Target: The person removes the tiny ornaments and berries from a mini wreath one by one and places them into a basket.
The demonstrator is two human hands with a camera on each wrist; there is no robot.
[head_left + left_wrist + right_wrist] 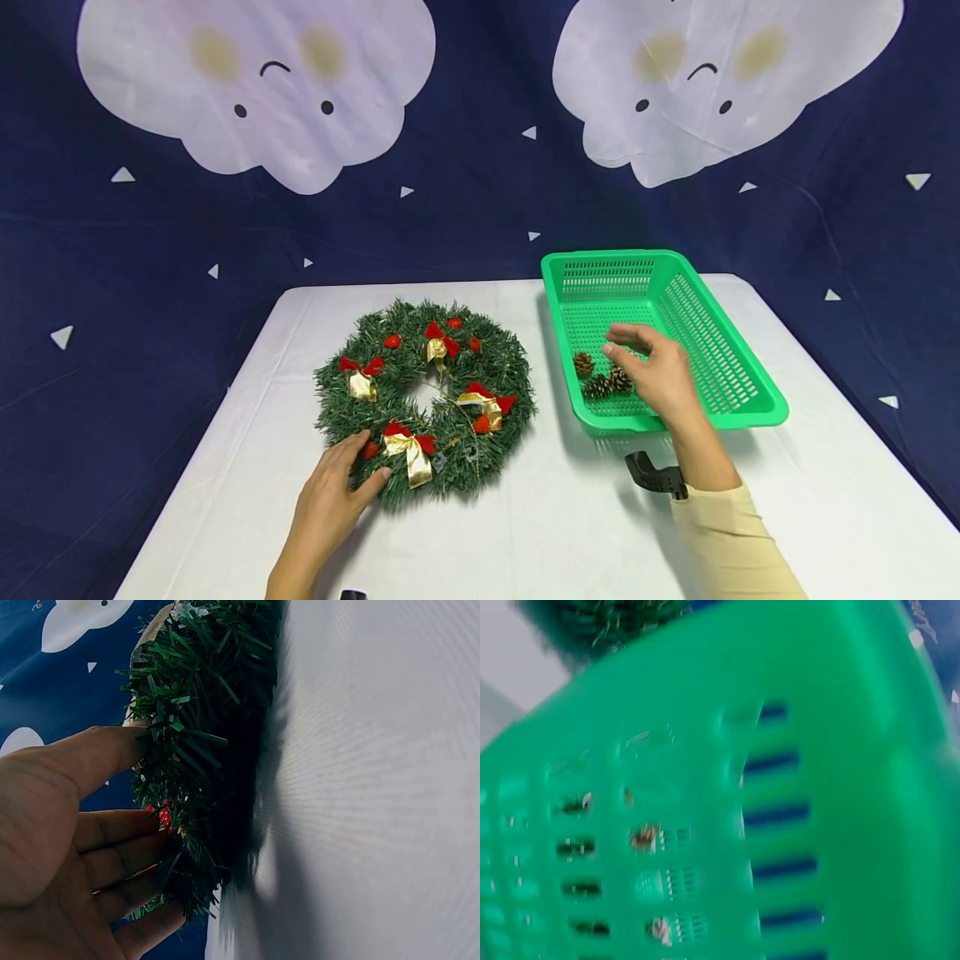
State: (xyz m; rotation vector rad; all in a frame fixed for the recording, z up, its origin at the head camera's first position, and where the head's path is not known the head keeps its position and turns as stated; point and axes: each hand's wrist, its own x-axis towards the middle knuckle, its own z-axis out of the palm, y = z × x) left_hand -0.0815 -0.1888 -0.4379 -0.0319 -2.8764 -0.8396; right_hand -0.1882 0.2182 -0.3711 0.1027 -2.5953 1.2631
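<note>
A green wreath (337,400) with red-and-gold bows and red berries lies on the table. My left hand (330,496) touches its near left edge, thumb spread from the fingers. In the left wrist view, the fingers (124,859) lie straight against the wreath's greenery (202,742). Brown pine cones (597,387) sit in the near left corner of a green plastic basket (720,421). My right hand (656,371) hovers over them with bent fingers, thumb apart, and nothing visible in its grasp. The basket's slotted wall (705,697) fills the right wrist view, where the hand is hidden.
A white cloth covers the table (502,542). Behind it hangs a dark blue backdrop (480,217) with white clouds and triangles. A black wrist mount (656,477) juts from the right wrist, near the basket's front edge.
</note>
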